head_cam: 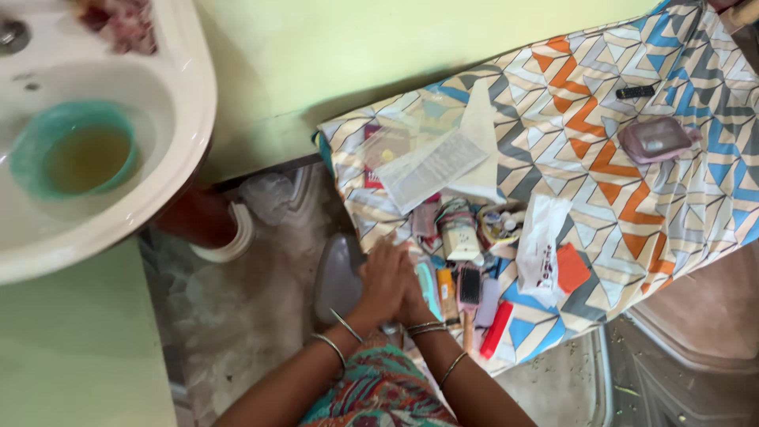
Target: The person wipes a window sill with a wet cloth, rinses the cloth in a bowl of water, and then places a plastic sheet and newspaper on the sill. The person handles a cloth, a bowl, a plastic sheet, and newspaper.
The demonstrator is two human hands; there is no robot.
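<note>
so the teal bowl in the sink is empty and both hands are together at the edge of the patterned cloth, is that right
Not quite. The head view shows the teal bowl in the sink holding murky yellowish liquid, not empty. The left hand and right hand are indeed together at the patterned cloth edge.

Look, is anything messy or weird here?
Yes. The green bowl in the sink holds murky brownish water. Small items lie jumbled on the patterned cloth beside both hands.

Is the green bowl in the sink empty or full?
Partly full: the green bowl holds murky yellowish water below its rim, sitting in the white sink.
</note>
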